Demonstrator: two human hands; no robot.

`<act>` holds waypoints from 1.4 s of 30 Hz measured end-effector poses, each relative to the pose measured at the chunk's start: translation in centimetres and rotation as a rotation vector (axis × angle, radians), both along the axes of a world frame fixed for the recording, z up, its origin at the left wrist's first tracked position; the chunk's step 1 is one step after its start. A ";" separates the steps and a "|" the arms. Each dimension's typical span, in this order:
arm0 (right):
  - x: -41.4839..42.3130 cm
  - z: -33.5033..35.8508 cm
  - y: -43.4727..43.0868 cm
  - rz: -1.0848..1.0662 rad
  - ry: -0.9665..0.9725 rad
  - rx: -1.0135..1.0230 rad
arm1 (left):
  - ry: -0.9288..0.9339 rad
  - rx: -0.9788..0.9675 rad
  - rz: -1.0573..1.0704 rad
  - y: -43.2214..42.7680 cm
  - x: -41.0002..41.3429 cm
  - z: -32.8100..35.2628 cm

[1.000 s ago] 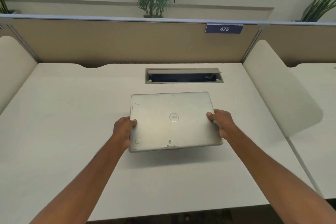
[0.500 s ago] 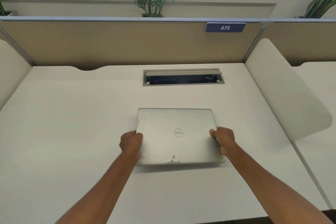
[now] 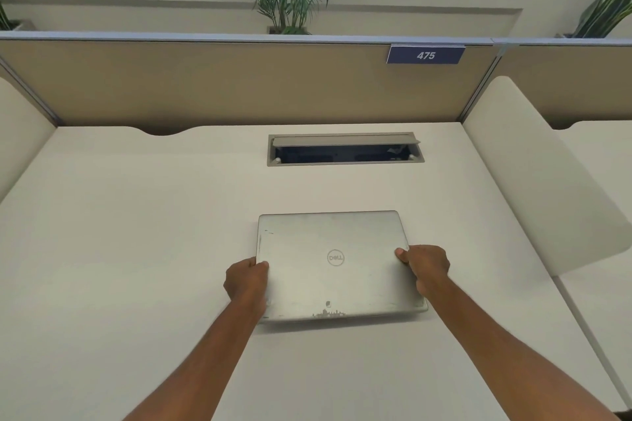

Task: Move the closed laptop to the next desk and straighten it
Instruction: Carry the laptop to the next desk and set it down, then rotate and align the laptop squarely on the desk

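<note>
A closed silver laptop with a round logo on its lid lies near the middle of the white desk, its edges roughly square to the desk's front. My left hand grips the laptop's left edge. On the opposite side my right hand grips the right edge, thumb on the lid. A thin shadow shows under the front edge, so whether it rests fully flat I cannot tell.
An open cable hatch is set into the desk behind the laptop. A tan partition with a sign reading 475 runs along the back. A white curved divider separates the desk on the right. Plants stand beyond.
The laptop has come down from a tilted, raised hold to low on the desk, nearer to me. Both hands have kept their grip on its sides.
</note>
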State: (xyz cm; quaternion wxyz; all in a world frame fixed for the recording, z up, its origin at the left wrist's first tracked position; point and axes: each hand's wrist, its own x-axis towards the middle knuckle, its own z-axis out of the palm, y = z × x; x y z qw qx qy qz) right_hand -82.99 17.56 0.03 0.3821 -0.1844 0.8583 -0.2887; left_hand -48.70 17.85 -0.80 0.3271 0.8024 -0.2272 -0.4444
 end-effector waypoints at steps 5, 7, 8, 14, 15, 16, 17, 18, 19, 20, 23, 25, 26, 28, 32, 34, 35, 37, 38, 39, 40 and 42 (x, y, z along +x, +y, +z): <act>0.3 0.1 0.2 -0.035 -0.006 -0.045 | -0.096 0.014 -0.006 0.1 0.1 -1.1; 0.4 0.1 0.1 -0.031 0.000 -0.056 | -0.120 0.026 0.012 0.1 0.2 -1.8; 0.5 0.2 0.1 -0.017 0.011 -0.057 | -0.121 0.026 0.016 0.1 0.4 -2.3; 0.3 0.4 -0.3 0.079 0.084 0.041 | -0.154 0.048 -0.022 -0.5 1.4 -5.6; 0.3 0.6 -0.5 0.104 0.104 0.067 | -0.169 0.050 -0.037 -0.4 1.3 -4.8; 0.3 0.7 -0.6 0.114 0.133 0.081 | -0.178 0.043 -0.052 -0.1 1.0 -3.2; 0.4 0.9 -0.7 0.114 0.165 0.091 | -0.184 0.036 -0.065 0.0 1.0 -2.4; 0.5 1.0 -0.8 0.101 0.179 0.091 | -0.197 0.032 -0.084 0.0 1.0 -2.0; 0.6 1.2 -0.8 0.092 0.185 0.090 | -0.204 0.031 -0.095 0.0 1.1 -2.1; 0.7 1.1 -0.9 0.087 0.187 0.091 | -0.222 0.037 -0.105 0.0 1.3 -2.1; 0.9 1.3 -0.8 0.105 0.214 0.099 | -0.248 0.050 -0.112 -0.1 1.4 -2.2; 1.0 1.3 -0.7 0.122 0.223 0.088 | -0.265 0.038 -0.124 -0.1 1.5 -2.5; 1.2 1.4 -0.6 0.140 0.226 0.085 | -0.277 0.042 -0.138 -0.1 1.6 -2.4; 1.4 1.3 -0.4 0.152 0.230 0.079 | -0.267 0.041 -0.164 -0.1 1.7 -2.3; 2.9 2.3 0.7 0.210 0.359 0.036 | -0.291 -0.072 -0.224 -0.3 0.5 -0.2; 4.6 2.6 2.0 0.187 0.344 -0.024 | -0.310 -0.160 -0.272 -0.9 -0.4 0.8; 5.7 3.0 3.0 0.147 0.293 -0.087 | -0.320 -0.209 -0.301 -1.3 -1.0 1.3; 8.3 3.6 5.5 0.055 0.119 -0.217 | -0.355 -0.298 -0.405 -2.7 -2.3 2.2; 9.5 3.6 6.9 -0.003 0.002 -0.241 | -0.376 -0.332 -0.465 -3.5 -3.0 2.4; 10.6 3.6 8.2 -0.057 -0.121 -0.235 | -0.396 -0.346 -0.539 -4.4 -3.7 2.9; 11.5 3.6 9.5 -0.106 -0.247 -0.211 | -0.417 -0.360 -0.617 -5.3 -4.4 3.1; 12.8 3.3 11.6 -0.179 -0.484 -0.134 | -0.463 -0.346 -0.784 -7.1 -5.5 3.6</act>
